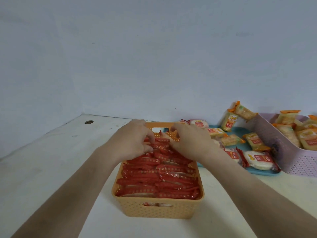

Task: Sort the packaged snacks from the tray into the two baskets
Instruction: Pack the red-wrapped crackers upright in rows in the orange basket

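Both hands (135, 140) pinch red packets (159, 176); upright on edge, lengthwise left-right.

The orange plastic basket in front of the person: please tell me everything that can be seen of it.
The orange plastic basket is rectangular, with woven-look perforated walls, rounded corners and a handle slot in each short end. It stands upright on the white table, one short end toward the person, just left of the blue tray. It is packed nearly to the rim with red-wrapped snack packets standing in rows. Both hands, left hand and right hand, press into the packets at its far end.
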Demonstrator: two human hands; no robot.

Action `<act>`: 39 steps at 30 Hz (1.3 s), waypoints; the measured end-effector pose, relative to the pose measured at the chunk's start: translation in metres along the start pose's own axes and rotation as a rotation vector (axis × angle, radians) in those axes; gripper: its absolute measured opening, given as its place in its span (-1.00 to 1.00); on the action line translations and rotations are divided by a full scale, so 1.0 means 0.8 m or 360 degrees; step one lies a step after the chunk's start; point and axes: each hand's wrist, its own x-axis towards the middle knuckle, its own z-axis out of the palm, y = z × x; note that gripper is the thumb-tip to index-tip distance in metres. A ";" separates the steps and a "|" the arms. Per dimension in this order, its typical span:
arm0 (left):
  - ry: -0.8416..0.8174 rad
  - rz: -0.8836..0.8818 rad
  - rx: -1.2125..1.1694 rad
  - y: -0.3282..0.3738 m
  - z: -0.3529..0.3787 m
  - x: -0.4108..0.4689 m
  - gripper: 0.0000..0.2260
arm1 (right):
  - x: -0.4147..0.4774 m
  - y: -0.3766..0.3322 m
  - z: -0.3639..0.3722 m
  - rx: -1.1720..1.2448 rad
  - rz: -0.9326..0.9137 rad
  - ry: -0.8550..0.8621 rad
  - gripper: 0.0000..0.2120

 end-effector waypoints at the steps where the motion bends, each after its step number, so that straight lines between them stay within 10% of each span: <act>1: 0.0001 0.0005 0.0027 0.000 0.000 0.000 -0.80 | 0.007 -0.001 -0.002 -0.0053 -0.0010 -0.0104 -0.63; 6: -0.0219 -0.0011 -0.0148 -0.001 -0.007 0.010 -0.78 | 0.019 -0.010 0.006 -0.0277 -0.0106 -0.0152 -0.78; 14: -0.0133 0.0020 -0.0122 -0.009 0.000 0.017 -0.84 | 0.026 0.006 -0.025 0.0573 -0.0091 0.0426 -0.61; 21: 0.0047 -0.0001 -0.0070 -0.009 -0.002 0.011 -0.86 | 0.022 0.001 -0.044 0.0025 -0.0221 0.0504 -0.71; 39: -0.0217 -0.0026 -0.0403 -0.013 0.000 -0.014 -0.71 | -0.004 -0.019 -0.035 -0.0108 -0.0390 -0.0839 -0.45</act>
